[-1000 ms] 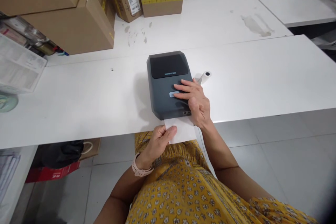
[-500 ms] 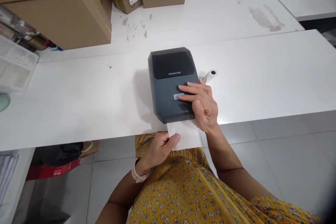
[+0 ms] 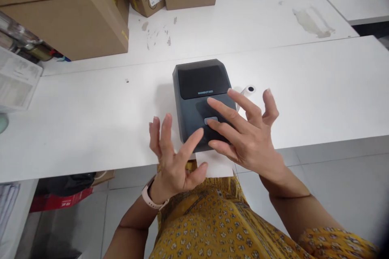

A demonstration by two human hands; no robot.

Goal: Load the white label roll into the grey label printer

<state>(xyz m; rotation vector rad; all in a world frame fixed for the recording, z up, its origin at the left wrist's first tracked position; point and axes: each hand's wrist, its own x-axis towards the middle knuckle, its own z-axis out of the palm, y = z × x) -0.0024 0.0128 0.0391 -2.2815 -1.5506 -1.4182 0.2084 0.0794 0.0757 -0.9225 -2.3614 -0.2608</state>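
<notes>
A dark grey label printer (image 3: 194,111) with a black window lies near the front edge of the white table. White label paper (image 3: 216,163) sticks out of its front and hangs past the table edge. My right hand (image 3: 247,131) is spread over the printer's right side, one fingertip at the light button (image 3: 210,120). At the printer's front left corner is my left hand (image 3: 174,162), fingers spread, its index finger over the printer's lower part. Neither hand holds anything. Partly hidden behind my right hand, a white paper roll (image 3: 249,90) lies beside the printer.
Cardboard boxes (image 3: 100,20) stand at the back left, with a clear-sided white container (image 3: 18,77) near the left edge. Below the table on the left are a red box (image 3: 60,201) and a black bag (image 3: 71,184). The white table (image 3: 310,85) stretches to the right.
My left hand has let go of the paper and moved up, fingers spreading beside the printer. My right hand has come off the printer's side and opened wide over its top.
</notes>
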